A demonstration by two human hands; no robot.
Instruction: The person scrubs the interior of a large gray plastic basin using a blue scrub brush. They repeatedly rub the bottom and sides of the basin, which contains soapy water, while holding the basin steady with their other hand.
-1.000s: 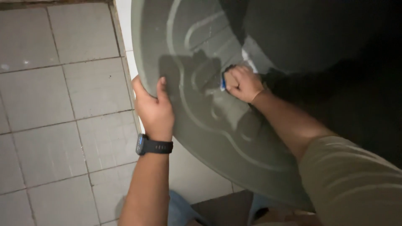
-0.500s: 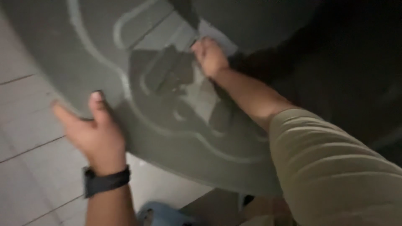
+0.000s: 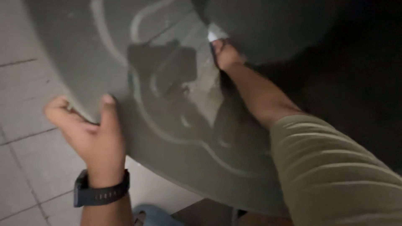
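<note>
Dim, soft with motion blur, right side lost in shadow

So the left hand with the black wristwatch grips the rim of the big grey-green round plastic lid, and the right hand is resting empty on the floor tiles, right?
Not quite. The left hand with the black wristwatch does grip the rim of the big grey-green round plastic lid. The right hand, though, is pressed against the lid's surface, holding a small white-and-blue pad, not on the floor tiles. The head view shows it.

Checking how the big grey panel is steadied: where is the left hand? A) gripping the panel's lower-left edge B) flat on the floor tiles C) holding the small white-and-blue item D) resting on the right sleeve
A: the left hand wraps its thumb over the edge of the grey panel.
</note>
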